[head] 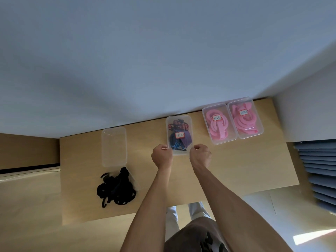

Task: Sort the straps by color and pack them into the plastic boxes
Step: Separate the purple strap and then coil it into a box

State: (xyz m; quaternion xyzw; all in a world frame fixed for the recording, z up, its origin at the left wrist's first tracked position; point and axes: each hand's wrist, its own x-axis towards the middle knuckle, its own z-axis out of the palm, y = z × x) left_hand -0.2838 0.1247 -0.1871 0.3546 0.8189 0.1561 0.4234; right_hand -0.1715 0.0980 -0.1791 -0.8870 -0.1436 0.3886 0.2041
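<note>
Both hands, left hand [161,155] and right hand [200,154], grip the labelled box [179,134] of dark straps [179,140].

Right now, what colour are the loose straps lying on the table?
Black straps, seen in the head view.

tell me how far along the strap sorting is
Done: two lidded boxes hold pink straps and at the table's far right. In hand: the left hand and right hand grip the near corners of the mixed-colour box, apparently closing its lid. Left: the black straps lie heaped in or on an open box whose edges are hard to make out, with a clear lid or box beside them.
</note>
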